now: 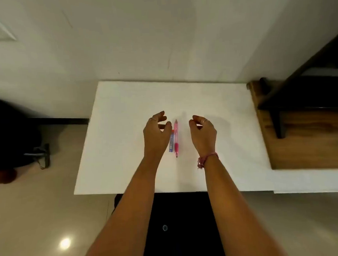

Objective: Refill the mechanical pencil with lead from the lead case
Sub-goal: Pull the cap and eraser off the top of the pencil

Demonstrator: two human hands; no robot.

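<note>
On white counter (125,102), centre: pink mechanical pencil (176,138) lies flat w/ blue lead case (171,145) touching its left side. Left hand (156,134) & right hand (203,133) hover either side, fingers curled, holding nothing.

Both bare forearms reach forward, left hand (156,132) and right hand (202,132) palm-down, fingers (194,120) loosely curled, empty.

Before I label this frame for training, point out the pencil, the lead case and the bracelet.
pencil (176,136): head view, on the middle of its pink barrel.
lead case (171,144): head view, on its blue face, beside the pencil.
bracelet (207,158): head view, on the pink thread band at the right wrist.
</note>
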